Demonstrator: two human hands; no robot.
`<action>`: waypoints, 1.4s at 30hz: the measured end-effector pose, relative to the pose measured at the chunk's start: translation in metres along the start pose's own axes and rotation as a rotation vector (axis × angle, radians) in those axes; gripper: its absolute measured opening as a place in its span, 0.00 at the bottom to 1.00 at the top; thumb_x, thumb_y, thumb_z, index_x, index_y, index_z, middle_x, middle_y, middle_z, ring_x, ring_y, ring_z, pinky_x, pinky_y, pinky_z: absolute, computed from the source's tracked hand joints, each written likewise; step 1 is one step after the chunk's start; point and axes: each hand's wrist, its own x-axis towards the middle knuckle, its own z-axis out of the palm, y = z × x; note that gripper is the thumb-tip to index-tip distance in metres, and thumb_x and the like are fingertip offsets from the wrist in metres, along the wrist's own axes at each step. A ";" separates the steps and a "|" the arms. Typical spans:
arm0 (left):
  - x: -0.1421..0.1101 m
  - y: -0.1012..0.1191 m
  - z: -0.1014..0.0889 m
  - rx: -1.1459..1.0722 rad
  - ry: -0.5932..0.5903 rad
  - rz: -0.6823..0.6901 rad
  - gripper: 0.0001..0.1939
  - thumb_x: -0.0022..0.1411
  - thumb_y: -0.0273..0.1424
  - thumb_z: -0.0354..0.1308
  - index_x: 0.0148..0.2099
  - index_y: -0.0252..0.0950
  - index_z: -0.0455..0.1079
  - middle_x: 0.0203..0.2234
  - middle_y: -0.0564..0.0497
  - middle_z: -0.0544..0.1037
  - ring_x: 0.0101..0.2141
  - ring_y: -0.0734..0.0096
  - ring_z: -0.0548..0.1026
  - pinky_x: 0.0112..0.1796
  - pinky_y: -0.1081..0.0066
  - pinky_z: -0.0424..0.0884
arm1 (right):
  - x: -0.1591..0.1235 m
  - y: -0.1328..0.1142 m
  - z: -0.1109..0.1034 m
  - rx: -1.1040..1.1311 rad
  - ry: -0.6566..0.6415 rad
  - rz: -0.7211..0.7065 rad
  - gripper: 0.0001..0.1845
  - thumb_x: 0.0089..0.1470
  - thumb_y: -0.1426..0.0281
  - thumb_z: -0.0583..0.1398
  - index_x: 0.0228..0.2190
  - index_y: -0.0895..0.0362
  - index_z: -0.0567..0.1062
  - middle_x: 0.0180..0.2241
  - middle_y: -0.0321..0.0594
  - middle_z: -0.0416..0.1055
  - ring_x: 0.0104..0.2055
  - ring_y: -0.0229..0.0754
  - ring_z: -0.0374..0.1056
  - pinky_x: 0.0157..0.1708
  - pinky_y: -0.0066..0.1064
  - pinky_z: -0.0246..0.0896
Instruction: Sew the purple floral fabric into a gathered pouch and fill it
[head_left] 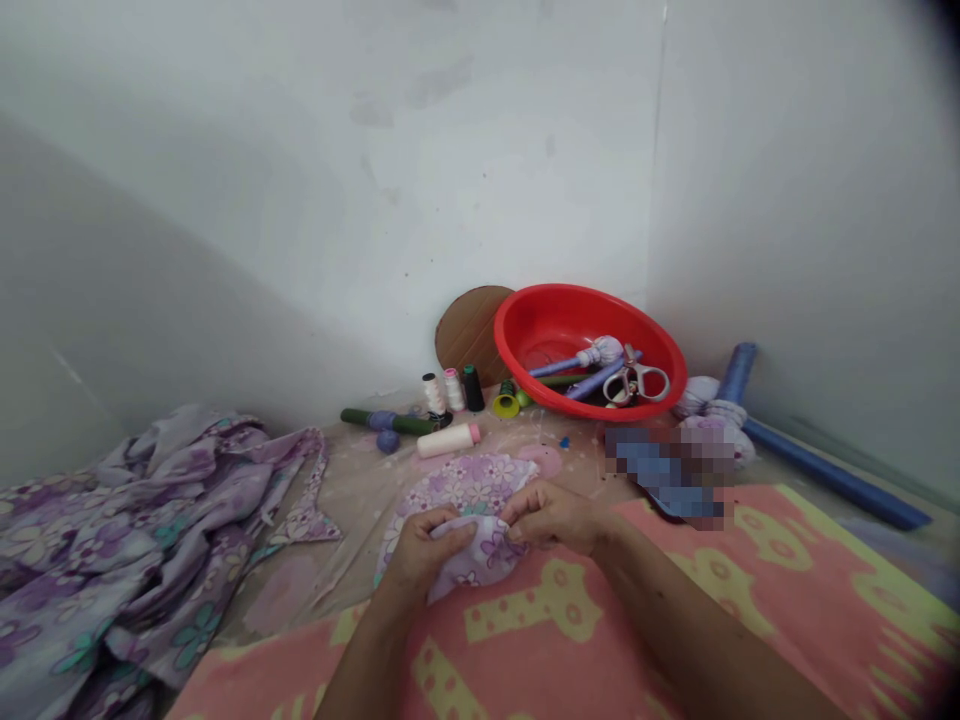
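The left hand (427, 552) and right hand (551, 515) pinched a fold of lilac floral cloth (480, 562) lying directly between them, its long axis running crosswise, at the edge of a pink-and-yellow blanket (532, 622).

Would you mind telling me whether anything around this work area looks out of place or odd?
The red basin sits tilted against a round wooden board rather than lying flat, with scissors among the cloth-wrapped sticks inside. A pixelated patch nearby hides whatever lies there.
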 end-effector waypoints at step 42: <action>-0.011 0.017 0.002 -0.083 -0.063 -0.133 0.14 0.37 0.38 0.64 0.19 0.32 0.66 0.10 0.57 0.67 0.13 0.81 0.62 0.15 0.79 0.55 | 0.001 -0.002 0.002 -0.053 0.020 0.026 0.09 0.37 0.72 0.59 0.24 0.63 0.76 0.11 0.29 0.59 0.14 0.25 0.44 0.14 0.21 0.36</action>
